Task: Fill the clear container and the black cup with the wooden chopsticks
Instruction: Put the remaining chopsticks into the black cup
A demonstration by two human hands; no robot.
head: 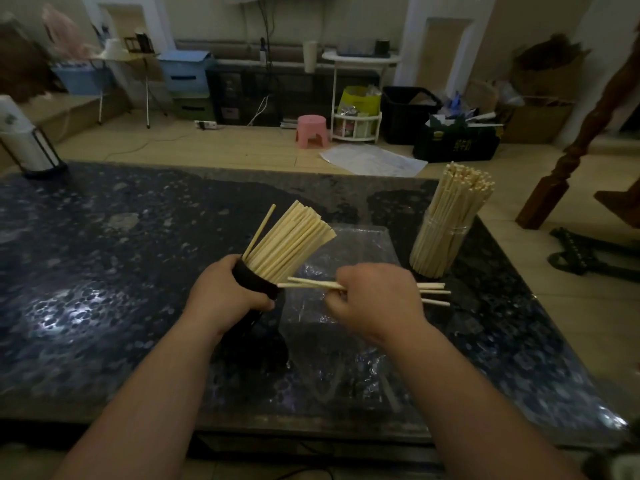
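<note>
The clear container (445, 237) stands packed at right; the left hand (225, 294) grips the tilted, nearly full black cup (254, 282), the right hand (375, 301) pinching a few more wooden chopsticks (434, 292) beside its mouth

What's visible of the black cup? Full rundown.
The black cup is plain and matte; its material is unclear in the dim light. It tilts, mouth up and right, packed with a fanned bundle of wooden chopsticks. The left hand grips its side, hiding much of the wall. Whether its base rests on the dark table cannot be told. Tips of loose chopsticks held by the right hand end beside its wall.
</note>
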